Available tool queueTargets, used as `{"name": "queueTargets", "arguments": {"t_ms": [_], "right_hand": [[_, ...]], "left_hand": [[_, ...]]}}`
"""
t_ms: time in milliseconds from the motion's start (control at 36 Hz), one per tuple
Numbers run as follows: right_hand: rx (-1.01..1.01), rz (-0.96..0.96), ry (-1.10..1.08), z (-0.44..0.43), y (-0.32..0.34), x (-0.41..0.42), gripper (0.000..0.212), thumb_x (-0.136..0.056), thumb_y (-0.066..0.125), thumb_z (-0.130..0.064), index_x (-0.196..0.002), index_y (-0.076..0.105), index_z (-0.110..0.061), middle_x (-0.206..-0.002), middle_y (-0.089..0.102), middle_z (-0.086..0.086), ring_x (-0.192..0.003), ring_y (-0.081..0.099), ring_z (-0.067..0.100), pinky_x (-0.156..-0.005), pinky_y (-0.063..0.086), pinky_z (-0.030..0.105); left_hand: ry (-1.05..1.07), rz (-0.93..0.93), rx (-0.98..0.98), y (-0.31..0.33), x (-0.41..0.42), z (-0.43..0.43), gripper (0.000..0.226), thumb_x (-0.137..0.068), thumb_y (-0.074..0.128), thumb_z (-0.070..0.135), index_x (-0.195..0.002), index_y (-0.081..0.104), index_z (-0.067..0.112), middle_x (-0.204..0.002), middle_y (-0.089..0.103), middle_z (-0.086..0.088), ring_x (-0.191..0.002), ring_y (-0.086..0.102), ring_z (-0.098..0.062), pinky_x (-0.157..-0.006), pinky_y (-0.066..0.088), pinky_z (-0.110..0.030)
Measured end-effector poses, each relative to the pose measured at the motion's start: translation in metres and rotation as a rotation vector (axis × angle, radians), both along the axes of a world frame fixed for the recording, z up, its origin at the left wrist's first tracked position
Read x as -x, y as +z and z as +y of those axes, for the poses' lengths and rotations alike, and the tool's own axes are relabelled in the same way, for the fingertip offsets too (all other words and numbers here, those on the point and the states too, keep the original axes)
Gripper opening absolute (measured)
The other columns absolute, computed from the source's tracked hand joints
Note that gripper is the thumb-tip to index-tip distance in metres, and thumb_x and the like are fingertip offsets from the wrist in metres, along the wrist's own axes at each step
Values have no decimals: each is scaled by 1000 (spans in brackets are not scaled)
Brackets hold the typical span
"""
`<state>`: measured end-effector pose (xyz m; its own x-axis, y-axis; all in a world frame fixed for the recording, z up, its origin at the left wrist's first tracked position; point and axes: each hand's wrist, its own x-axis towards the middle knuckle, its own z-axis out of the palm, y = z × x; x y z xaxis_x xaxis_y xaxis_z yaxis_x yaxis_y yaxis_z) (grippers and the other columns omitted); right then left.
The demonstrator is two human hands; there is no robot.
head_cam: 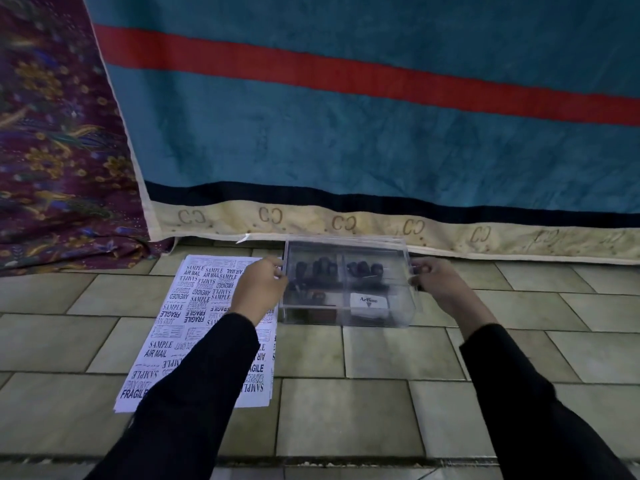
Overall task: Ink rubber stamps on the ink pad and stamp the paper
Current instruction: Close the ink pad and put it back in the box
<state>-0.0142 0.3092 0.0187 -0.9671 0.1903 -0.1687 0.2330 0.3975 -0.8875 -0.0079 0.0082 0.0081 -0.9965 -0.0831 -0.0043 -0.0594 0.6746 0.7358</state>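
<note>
1. L hand (258,289) fingers clamped on clear box (346,241) left side; R hand (438,284) fingers clamped on its right side.
2. Stamps (325,268) + ink pad (369,301) inside box.
3. Paper (204,306) on floor (346,410), just left of box.

Tiled floor (346,410): stamped paper (166,348), perhaps clear box (349,245).

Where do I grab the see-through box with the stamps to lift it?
Take the clear box by its two side walls, one hand from each side, as the left hand and right hand do. It is wide and flat, with stamps and an ink pad inside, so keep it level.
</note>
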Motion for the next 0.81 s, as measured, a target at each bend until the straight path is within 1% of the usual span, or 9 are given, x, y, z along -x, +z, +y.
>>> {"name": "queueTargets", "arguments": {"t_ms": [111, 278, 361, 500, 583, 667, 722, 778, 806], "right_hand": [[-27, -15, -30, 1, -16, 18, 40, -78, 42, 23, -102, 66, 3, -73, 57, 7, -59, 49, 15, -55, 45, 23], [-52, -15, -55, 5, -29, 29, 40, -81, 41, 20, -61, 56, -11, -66, 50, 8, -56, 45, 18, -56, 42, 28], [-47, -18, -52, 6, -30, 30, 40, -82, 42, 19, -62, 57, -11, -62, 51, 7, -56, 46, 19, -57, 44, 30], [-34, -21, -66, 5, -30, 28, 36, -84, 41, 19, -66, 58, -8, -68, 53, 9, -56, 47, 19, -55, 44, 26], [-86, -37, -80, 6, -32, 28, 22, -82, 49, 19, -86, 65, 6, -80, 57, 15, -62, 50, 22, -57, 46, 29], [-154, -58, -134, 7, -36, 25, 11, -81, 60, 10, -89, 67, 9, -78, 59, 16, -67, 55, 25, -67, 54, 39], [-231, -66, -164, 6, -35, 21, 5, -80, 66, 2, -83, 69, 4, -75, 61, 14, -68, 59, 25, -72, 55, 41], [-301, -58, -172, 4, -34, 16, 4, -79, 67, -3, -76, 70, -2, -71, 63, 12, -67, 61, 25, -72, 57, 39], [-322, -49, -172, 3, -34, 13, 7, -79, 67, -5, -72, 70, -5, -70, 63, 11, -68, 61, 25, -73, 57, 38]], "left_hand": [[13, -39, -42, -5, 13, 3, 27, -91, 57, 8, -117, 63, 7, -110, 68, -15, -91, 67, -34, -80, 56, -37], [20, -42, -112, -9, 15, 6, 21, -87, 59, 4, -106, 69, 6, -114, 67, -18, -95, 66, -36, -84, 57, -43], [45, -47, -113, -7, 14, 6, 12, -85, 59, 4, -88, 69, 10, -95, 71, -20, -82, 69, -35, -75, 59, -44], [56, -60, -133, -9, 12, 5, 24, -86, 64, 9, -109, 71, 6, -99, 72, -17, -91, 68, -34, -82, 58, -44], [48, -77, -141, -6, 11, 6, 26, -88, 63, 8, -113, 68, 5, -102, 70, -18, -92, 67, -36, -83, 57, -45], [44, -84, -136, -6, 7, 6, 10, -88, 62, 4, -87, 69, 11, -90, 65, -15, -91, 67, -40, -82, 57, -48], [41, -77, -125, -8, 6, 6, 26, -88, 62, 4, -70, 59, 22, -86, 62, -13, -91, 66, -41, -82, 56, -50], [46, -71, -155, -10, 3, 6, 9, -88, 64, 4, -89, 69, 12, -86, 62, -10, -89, 66, -38, -83, 56, -50], [49, -77, -166, -12, 3, 6, 16, -88, 65, 4, -103, 70, 5, -87, 63, -9, -86, 66, -34, -84, 56, -48]]}}
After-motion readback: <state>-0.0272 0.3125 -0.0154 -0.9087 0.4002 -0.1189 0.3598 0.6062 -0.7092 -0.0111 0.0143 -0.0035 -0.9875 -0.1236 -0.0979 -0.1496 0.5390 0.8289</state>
